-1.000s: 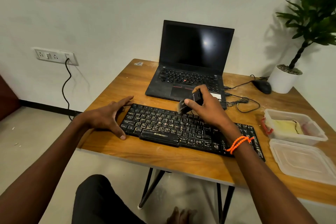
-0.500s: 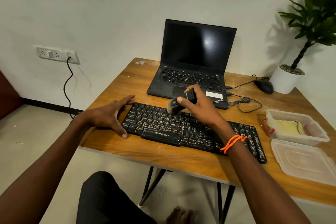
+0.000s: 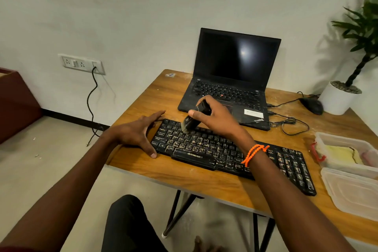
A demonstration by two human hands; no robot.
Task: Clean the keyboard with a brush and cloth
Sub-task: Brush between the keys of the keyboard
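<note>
A black, dust-streaked keyboard lies across the wooden table. My right hand grips a small black brush by its handle, bristles down on the upper left keys. My left hand rests with spread fingers against the keyboard's left end, thumb at its front corner and index finger at its back corner. A yellow cloth lies inside a clear plastic box at the right.
An open black laptop stands behind the keyboard, with cables and a mouse to its right. A potted plant occupies the back right corner. The box's clear lid lies at the table's right front.
My right hand has swept the brush leftward along the upper key rows, from the keyboard's middle toward its left end. My left hand has stayed at the keyboard's left end.
</note>
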